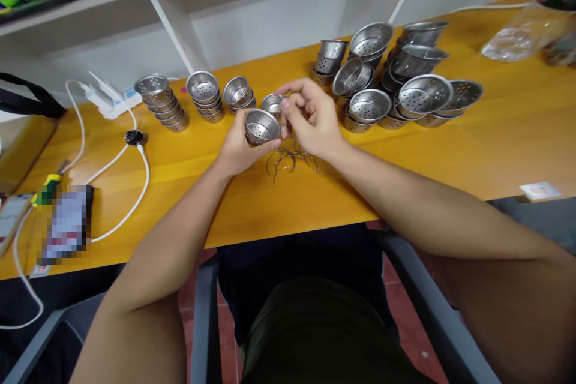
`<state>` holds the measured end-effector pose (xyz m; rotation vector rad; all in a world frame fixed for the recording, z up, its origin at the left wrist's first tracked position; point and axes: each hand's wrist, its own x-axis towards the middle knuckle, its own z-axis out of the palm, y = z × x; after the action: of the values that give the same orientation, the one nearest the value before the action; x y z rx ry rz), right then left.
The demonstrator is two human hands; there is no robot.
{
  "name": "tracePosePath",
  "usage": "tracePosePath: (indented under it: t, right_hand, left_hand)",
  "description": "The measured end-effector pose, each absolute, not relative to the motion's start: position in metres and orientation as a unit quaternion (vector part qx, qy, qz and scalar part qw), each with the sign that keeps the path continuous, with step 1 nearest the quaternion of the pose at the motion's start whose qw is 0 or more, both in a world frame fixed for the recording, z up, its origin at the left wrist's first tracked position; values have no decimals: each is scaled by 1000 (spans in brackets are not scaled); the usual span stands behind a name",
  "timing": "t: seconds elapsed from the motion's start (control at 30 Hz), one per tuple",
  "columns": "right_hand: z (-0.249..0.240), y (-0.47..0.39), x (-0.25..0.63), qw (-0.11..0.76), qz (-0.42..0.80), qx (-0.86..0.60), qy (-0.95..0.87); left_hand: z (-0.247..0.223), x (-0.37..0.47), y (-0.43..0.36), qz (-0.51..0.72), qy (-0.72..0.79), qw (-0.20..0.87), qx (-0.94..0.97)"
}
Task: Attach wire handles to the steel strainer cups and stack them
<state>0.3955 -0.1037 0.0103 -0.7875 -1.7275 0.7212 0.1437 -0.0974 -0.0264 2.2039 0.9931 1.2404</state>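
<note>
My left hand [240, 147] is wrapped round a perforated metal cup [262, 127], its open mouth turned up toward me. At the cup's right rim, my right hand [310, 115] has thumb and index finger pinched together; what they hold is too small to make out. Just behind the held cup stands another small perforated cup [272, 103]. Several thin curved wires [292, 162] lie on the wooden table [252, 210] below my hands.
Stacks of perforated cups [204, 89] stand left of my hands, and more cups [425, 96] crowd the right. A power strip [110, 102], white cables, a screwdriver [47, 189] and a blurred-out item [67, 225] lie at left. A plastic bottle [517, 36] lies back right.
</note>
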Motion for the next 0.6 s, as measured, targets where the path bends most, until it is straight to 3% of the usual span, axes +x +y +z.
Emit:
tracePosePath:
  t: [0.13, 0.37, 0.6]
  right_hand:
    - [9, -90, 407, 542, 287, -344, -711]
    - [15, -88, 433, 294, 242, -270, -884]
    - [19, -106, 415, 400, 187, -263, -858]
  left_hand:
    - [-34, 133, -86, 477, 388, 166, 771]
    - [-56, 124, -64, 520, 371, 227, 735]
    - [-50, 130, -69, 507, 318, 244, 763]
